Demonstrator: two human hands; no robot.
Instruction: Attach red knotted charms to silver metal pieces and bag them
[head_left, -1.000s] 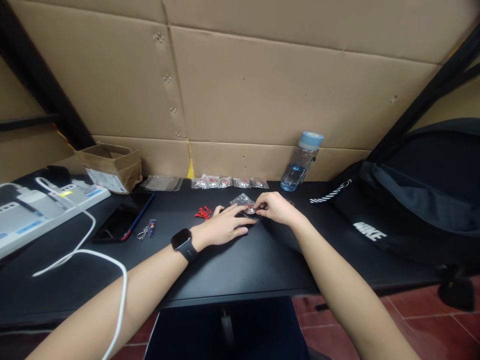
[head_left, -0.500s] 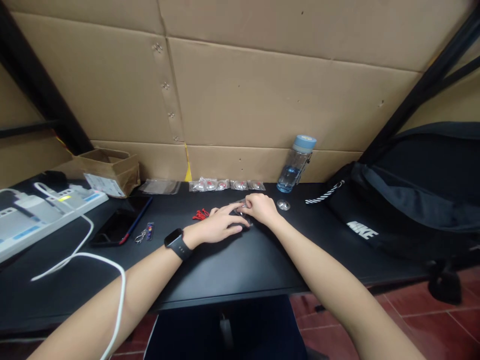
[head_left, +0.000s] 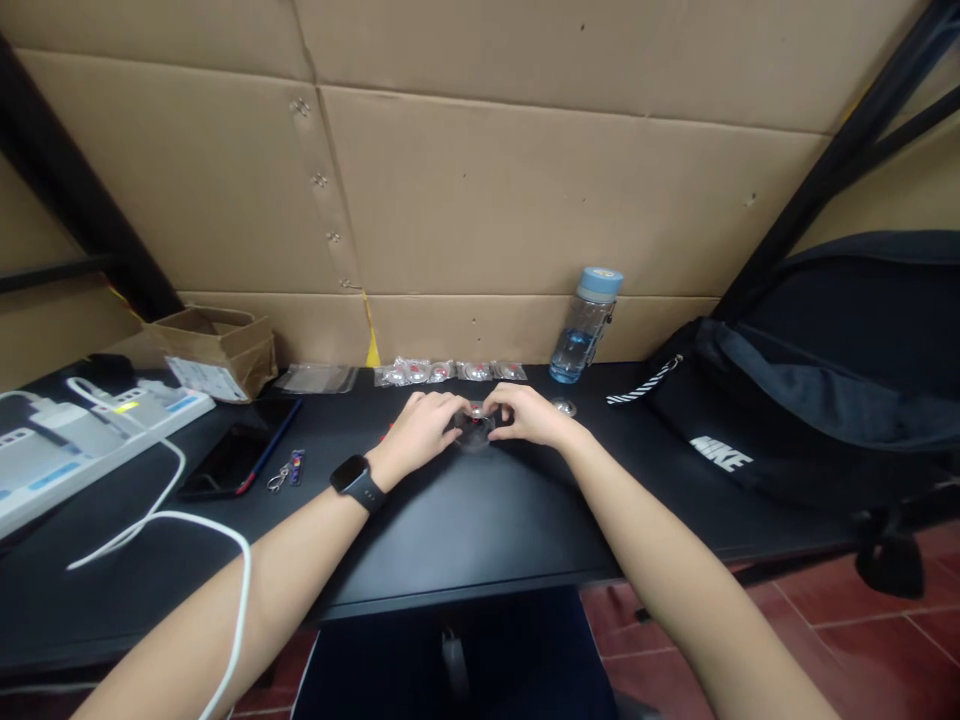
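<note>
Between my hands is a small clear plastic bag [head_left: 474,434] with something round, silvery and red at its top. My left hand [head_left: 425,424] pinches its left side, and my right hand [head_left: 526,416] pinches its right side. Partly hidden behind my right hand lies a round metal disc [head_left: 564,407]. A bit of red cord [head_left: 385,432] shows behind my left hand. Several bagged round pieces [head_left: 441,372] with red parts lie in a row at the back of the black table [head_left: 465,540], beside a stack of flat clear bags [head_left: 318,378].
An open cardboard box [head_left: 225,350], a phone [head_left: 241,452], a keychain [head_left: 291,471] and a power strip [head_left: 97,440] with a white cable are at left. A water bottle [head_left: 583,328] and a black backpack [head_left: 795,400] stand at right.
My left hand has curled its spread fingers onto the bag's left side. The bag now shows spread between both hands, and my right hand has shifted slightly right. The view has moved a little.
</note>
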